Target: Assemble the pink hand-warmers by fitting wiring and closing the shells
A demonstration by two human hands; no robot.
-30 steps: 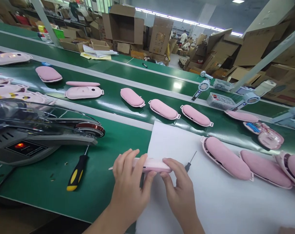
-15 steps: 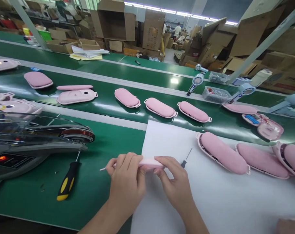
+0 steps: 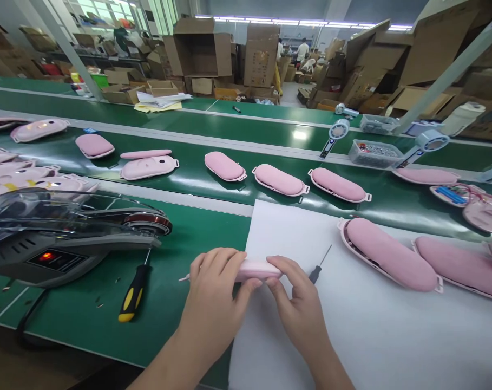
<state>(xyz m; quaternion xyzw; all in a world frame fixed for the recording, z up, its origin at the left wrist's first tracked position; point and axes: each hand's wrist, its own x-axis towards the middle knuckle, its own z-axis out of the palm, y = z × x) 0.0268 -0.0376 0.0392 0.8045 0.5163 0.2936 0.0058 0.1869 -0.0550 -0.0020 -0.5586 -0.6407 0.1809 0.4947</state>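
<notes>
Both hands grip one pink padded case (image 3: 256, 271), held edge-on over the left part of a white sheet (image 3: 282, 227). My left hand (image 3: 215, 287) wraps round its left part and hides much of it; a thin pale end sticks out past the fingers. At the right end, my right hand (image 3: 300, 298) pinches the case between thumb and fingers. A small dark screwdriver (image 3: 315, 274) lies on the sheet just beyond my right hand. Further right, large pink cases (image 3: 387, 254) rest with their padded sides up.
A grey machine (image 3: 67, 244) with a red light stands at the left, a yellow-black screwdriver (image 3: 132, 295) before it. Across the green belt (image 3: 189, 173) lie more pink cases (image 3: 280, 180). Handheld fans (image 3: 335, 132) and a clear tub of screws (image 3: 373, 154) are at the back right.
The view has swung left, so most things sit further right in the picture. Both hands still hold the case; my left fingers have shifted slightly on it.
</notes>
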